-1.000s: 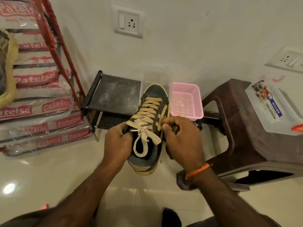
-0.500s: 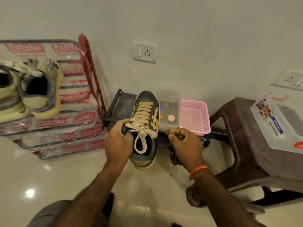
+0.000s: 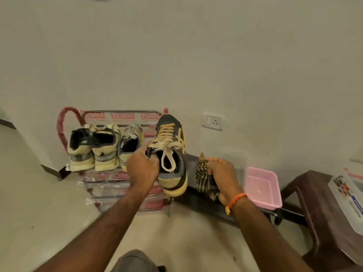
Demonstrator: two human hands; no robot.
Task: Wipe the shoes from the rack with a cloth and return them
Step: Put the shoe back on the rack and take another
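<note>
My left hand (image 3: 142, 167) grips a dark sneaker (image 3: 171, 152) with tan laces and yellow sole by its left side near the tongue, holding it in the air with the toe pointing away, just right of the shoe rack (image 3: 117, 181). My right hand (image 3: 223, 174) holds a bunched dark striped cloth (image 3: 203, 176) beside the shoe's right side, not touching it. On the rack's top shelf stand three pale sneakers (image 3: 104, 148), heels toward me.
A low black stand (image 3: 204, 201) sits under my right hand, with a pink plastic basket (image 3: 262, 188) on it. A brown plastic stool (image 3: 322, 213) with a clear box (image 3: 347, 199) stands at right. A wall socket (image 3: 213, 121) is behind.
My view swung left and up, bringing the rack's top shelf and its sneakers to the centre. My left hand carried the dark sneaker toward the rack; my right hand with the cloth drew apart from it.
</note>
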